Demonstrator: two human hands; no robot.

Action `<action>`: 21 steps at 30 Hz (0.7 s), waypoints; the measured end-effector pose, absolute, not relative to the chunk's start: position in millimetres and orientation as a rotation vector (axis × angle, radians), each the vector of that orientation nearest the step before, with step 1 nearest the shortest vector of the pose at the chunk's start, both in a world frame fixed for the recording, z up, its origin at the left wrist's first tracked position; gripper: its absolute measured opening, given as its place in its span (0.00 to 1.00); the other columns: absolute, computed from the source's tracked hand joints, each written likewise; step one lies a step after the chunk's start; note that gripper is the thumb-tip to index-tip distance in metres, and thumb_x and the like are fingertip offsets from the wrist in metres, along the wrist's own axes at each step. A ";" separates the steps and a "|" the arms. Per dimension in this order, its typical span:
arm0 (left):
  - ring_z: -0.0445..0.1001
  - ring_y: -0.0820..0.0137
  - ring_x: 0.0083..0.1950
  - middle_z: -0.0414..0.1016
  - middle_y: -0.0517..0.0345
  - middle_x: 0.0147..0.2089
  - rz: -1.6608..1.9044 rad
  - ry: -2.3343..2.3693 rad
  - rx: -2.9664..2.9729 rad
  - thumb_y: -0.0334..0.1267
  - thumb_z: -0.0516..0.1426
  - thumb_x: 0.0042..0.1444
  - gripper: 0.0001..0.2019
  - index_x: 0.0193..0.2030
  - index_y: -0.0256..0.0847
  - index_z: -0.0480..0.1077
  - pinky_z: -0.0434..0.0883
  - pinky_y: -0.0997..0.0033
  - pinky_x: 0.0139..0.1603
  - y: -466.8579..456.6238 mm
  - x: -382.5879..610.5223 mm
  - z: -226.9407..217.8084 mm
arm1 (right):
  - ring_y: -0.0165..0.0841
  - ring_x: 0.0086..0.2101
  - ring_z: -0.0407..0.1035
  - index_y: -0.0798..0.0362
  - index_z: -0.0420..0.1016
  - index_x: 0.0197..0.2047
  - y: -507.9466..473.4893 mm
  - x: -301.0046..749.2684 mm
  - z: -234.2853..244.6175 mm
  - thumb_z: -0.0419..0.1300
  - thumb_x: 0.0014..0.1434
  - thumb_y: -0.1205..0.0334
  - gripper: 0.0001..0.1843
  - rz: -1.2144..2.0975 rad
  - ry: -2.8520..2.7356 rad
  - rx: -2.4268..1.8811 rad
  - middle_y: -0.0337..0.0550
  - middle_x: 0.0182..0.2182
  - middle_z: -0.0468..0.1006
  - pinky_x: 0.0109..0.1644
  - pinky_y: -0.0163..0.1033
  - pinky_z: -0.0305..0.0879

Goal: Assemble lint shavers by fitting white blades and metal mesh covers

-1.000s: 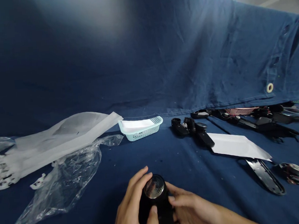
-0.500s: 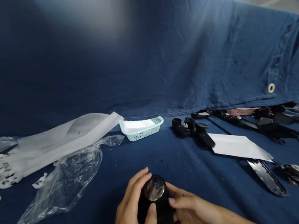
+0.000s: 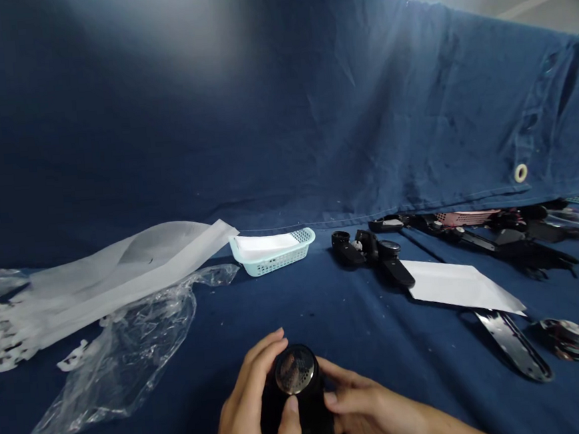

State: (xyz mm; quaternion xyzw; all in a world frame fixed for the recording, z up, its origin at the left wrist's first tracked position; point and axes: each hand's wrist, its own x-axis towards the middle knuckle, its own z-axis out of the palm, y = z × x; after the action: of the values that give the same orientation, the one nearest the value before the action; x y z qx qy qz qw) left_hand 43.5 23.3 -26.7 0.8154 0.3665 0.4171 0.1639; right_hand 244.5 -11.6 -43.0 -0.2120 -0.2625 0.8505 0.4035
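Note:
A black fabric shaver point(image 3: 295, 370) with a round, shiny, perforated metal head is at the bottom centre, its head end pointing away from me. My left hand point(image 3: 252, 407) is closed around its left side, with the thumb below the metal head and the fingers along the far left rim. On the right side my right hand point(image 3: 367, 401) grips the body, thumb against the edge and the other fingers partly hidden beneath. The lower end of the shaver runs out of view at the bottom.
A pale blue basket point(image 3: 278, 263) holding white paper stands ahead. Left lie a clear plastic bag point(image 3: 145, 362), a white translucent sheet point(image 3: 109, 285) and small white parts point(image 3: 2, 333). Right are black housings point(image 3: 372, 250), white paper point(image 3: 460, 284), a long shell point(image 3: 515, 346) and a wired part point(image 3: 564, 339).
The shaver and both hands have shifted slightly left in view, and the metal head has turned a little. Both hands keep their hold; the background has shifted slightly with the camera.

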 end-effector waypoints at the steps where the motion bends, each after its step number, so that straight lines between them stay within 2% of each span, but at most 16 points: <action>1: 0.71 0.57 0.61 0.66 0.50 0.64 1.199 1.046 2.322 0.36 0.52 0.61 0.23 0.64 0.49 0.58 0.75 0.56 0.57 23.6 43.9 -27.3 | 0.31 0.37 0.78 0.47 0.62 0.65 -11.6 244.3 -42.9 0.67 0.56 0.68 0.35 2.149 -0.657 -0.532 0.44 0.42 0.80 0.43 0.37 0.67; 9: 0.68 0.57 0.64 0.63 0.50 0.66 1.109 1.108 2.366 0.33 0.51 0.59 0.27 0.65 0.48 0.55 0.73 0.53 0.60 17.4 43.1 -21.7 | 0.33 0.39 0.79 0.45 0.62 0.66 -14.8 243.2 -37.5 0.65 0.59 0.69 0.34 2.117 -0.707 -0.511 0.45 0.42 0.81 0.43 0.39 0.69; 13: 0.68 0.59 0.64 0.64 0.50 0.66 1.090 1.115 2.424 0.31 0.50 0.56 0.28 0.65 0.46 0.55 0.73 0.54 0.60 14.3 44.5 -17.5 | 0.33 0.37 0.79 0.44 0.63 0.65 -16.4 243.3 -36.9 0.65 0.59 0.68 0.33 2.118 -0.722 -0.517 0.43 0.40 0.81 0.44 0.40 0.69; 16: 0.67 0.60 0.65 0.63 0.50 0.67 1.104 1.114 2.462 0.30 0.50 0.55 0.28 0.65 0.45 0.56 0.72 0.55 0.61 12.7 45.8 -16.2 | 0.34 0.40 0.78 0.43 0.64 0.65 -17.8 244.5 -35.6 0.63 0.60 0.69 0.31 2.118 -0.727 -0.523 0.43 0.42 0.81 0.45 0.40 0.69; 21: 0.71 0.58 0.62 0.62 0.49 0.69 1.161 1.097 2.558 0.31 0.49 0.57 0.28 0.65 0.44 0.56 0.76 0.55 0.55 10.6 46.8 -20.0 | 0.35 0.45 0.77 0.44 0.64 0.65 -19.0 247.0 -33.8 0.59 0.64 0.69 0.28 2.127 -0.720 -0.521 0.45 0.46 0.80 0.50 0.42 0.68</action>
State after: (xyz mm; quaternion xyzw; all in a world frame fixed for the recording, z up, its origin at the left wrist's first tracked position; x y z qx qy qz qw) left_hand 46.8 10.6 -20.0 0.8466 0.3629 0.3842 0.0630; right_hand 247.0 -19.0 -33.8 -0.2064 -0.2853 0.8433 0.4061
